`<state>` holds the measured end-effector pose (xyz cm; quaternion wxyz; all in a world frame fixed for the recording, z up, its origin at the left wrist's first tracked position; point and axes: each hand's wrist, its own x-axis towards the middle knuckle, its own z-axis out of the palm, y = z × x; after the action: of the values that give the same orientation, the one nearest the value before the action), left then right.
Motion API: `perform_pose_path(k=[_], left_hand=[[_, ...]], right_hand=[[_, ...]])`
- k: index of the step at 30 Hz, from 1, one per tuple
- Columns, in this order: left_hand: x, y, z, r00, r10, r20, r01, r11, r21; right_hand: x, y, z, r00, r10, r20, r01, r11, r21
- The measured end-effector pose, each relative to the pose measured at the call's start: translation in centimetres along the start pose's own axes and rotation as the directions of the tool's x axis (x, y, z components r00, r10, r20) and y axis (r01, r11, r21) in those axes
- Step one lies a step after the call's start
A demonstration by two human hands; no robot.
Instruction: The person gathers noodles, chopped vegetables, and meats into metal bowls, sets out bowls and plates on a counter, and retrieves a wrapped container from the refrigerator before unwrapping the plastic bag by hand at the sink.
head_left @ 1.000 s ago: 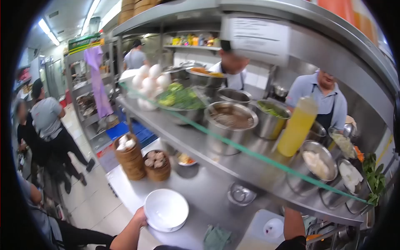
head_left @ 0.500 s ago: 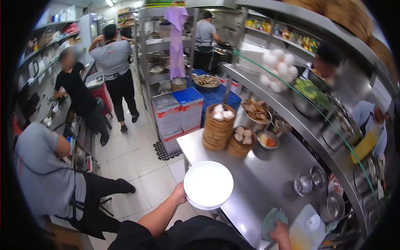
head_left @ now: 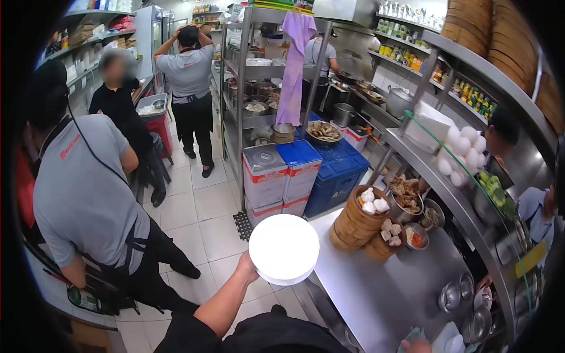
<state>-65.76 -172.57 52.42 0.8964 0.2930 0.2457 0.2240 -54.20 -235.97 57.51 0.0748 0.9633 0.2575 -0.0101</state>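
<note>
My left hand (head_left: 247, 267) grips the left rim of a round white bowl (head_left: 284, 247), held out over the floor beside the steel table (head_left: 388, 288). Glare washes out the bowl's inside. At the bottom edge, my right hand (head_left: 419, 346) is on a green cloth (head_left: 409, 337) on the table; the frame cuts off much of this hand. Just right of it lies a whitish plastic container (head_left: 450, 341). Bamboo steamers (head_left: 353, 226) with white buns (head_left: 374, 201) and meat dumplings (head_left: 391, 232) stand at the table's far end.
Metal bowls (head_left: 450, 296) sit at the table's right side. Above runs a steel shelf (head_left: 435, 167) with eggs (head_left: 462, 154) and greens (head_left: 493, 189). A co-worker in grey (head_left: 88, 182) stands close on my left. Tins (head_left: 265, 167) stand ahead by a rack.
My view has swung right and tilted up, so the table and my right hand sit lower in frame. The bowl stays in my left hand. A co-worker further back now has both hands at the head.
</note>
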Motion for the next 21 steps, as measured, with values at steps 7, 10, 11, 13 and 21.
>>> perform_pose_path(k=[7,10,11,13,21], left_hand=[[6.1,7.7,-2.4,0.990,0.113,-0.083,-0.114,0.993,-0.007],[8.6,10.9,-4.1,0.977,0.156,-0.149,-0.160,0.987,-0.013],[9.1,12.2,-4.6,0.973,0.164,-0.164,-0.168,0.986,-0.015],[10.4,14.7,-6.3,0.963,0.187,-0.196,-0.192,0.981,-0.007],[18.4,23.9,-15.3,0.957,0.147,-0.248,-0.125,0.987,0.102]], right_hand=[[21.2,-25.6,-18.0,0.890,-0.447,0.092,0.158,0.491,0.857],[30.0,-38.3,-16.9,0.845,-0.530,-0.070,0.256,0.286,0.924],[33.2,-42.4,-14.9,0.848,-0.522,-0.094,0.239,0.218,0.946],[37.9,-49.5,-13.6,0.832,-0.546,0.098,-0.013,0.158,0.987],[47.7,-67.8,-12.3,0.618,-0.707,0.345,-0.484,0.004,0.875]])
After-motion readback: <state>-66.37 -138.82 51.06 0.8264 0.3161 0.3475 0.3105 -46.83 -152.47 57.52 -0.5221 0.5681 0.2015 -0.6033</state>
